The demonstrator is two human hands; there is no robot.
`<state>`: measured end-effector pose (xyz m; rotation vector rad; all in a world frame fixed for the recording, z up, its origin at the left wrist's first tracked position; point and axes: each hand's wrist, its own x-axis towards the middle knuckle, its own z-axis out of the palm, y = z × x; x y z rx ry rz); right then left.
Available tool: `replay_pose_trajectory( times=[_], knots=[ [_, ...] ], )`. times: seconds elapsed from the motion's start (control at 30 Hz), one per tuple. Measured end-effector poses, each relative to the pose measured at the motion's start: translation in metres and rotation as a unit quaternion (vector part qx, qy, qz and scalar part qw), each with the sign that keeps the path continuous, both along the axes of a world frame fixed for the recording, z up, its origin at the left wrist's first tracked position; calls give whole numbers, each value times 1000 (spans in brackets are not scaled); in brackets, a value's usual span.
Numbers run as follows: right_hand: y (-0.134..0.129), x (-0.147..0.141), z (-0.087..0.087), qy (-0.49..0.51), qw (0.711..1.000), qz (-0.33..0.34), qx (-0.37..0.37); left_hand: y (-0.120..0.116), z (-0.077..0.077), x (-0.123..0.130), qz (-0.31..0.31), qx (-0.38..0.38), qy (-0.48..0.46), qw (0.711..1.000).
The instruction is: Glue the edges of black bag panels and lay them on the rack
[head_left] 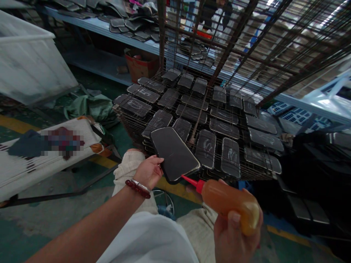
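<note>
A black rounded rectangular pad (175,153) is pinched at its left edge by my left hand (150,171), which wears a bracelet at the wrist. Its top face tilts toward me, with a pale line along the lower right edge. My right hand (237,233) is wrapped round an orange squeeze bottle (227,199) with a red nozzle, whose tip meets the pad's lower edge. Behind the pad, several similar dark pads (205,148) with glossy marks lie in rows on a wire rack (192,140).
An upright wire mesh frame (233,40) rises behind the rack. Further back, a blue shelf (90,23) carries dark pads, with a cardboard box (142,67) below. A white bin (35,62) and a white bench (55,157) with cloths are at the left.
</note>
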<state>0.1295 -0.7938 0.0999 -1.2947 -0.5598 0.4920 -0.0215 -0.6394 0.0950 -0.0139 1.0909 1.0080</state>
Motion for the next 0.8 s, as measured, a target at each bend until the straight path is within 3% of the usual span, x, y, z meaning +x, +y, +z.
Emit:
replay_pose_trajectory(
  times=[0.3, 0.47, 0.6, 0.7, 0.8],
  knots=[
    [-8, -16, -9, -18, 999, 34, 24, -2, -7, -2, -14, 35, 11, 999],
    [8, 9, 1, -42, 998, -30, 43, -3, -6, -7, -28, 52, 8, 998],
    [15, 27, 0, -79, 992, -98, 16, -4, -7, -9, -28, 50, 1, 998],
    [15, 23, -8, 38, 997, -69, -14, -1, -8, -8, -13, 53, -7, 999],
    [20, 15, -18, 240, 970, -5, -39, 8, -9, -7, 24, 40, -23, 999]
  ],
)
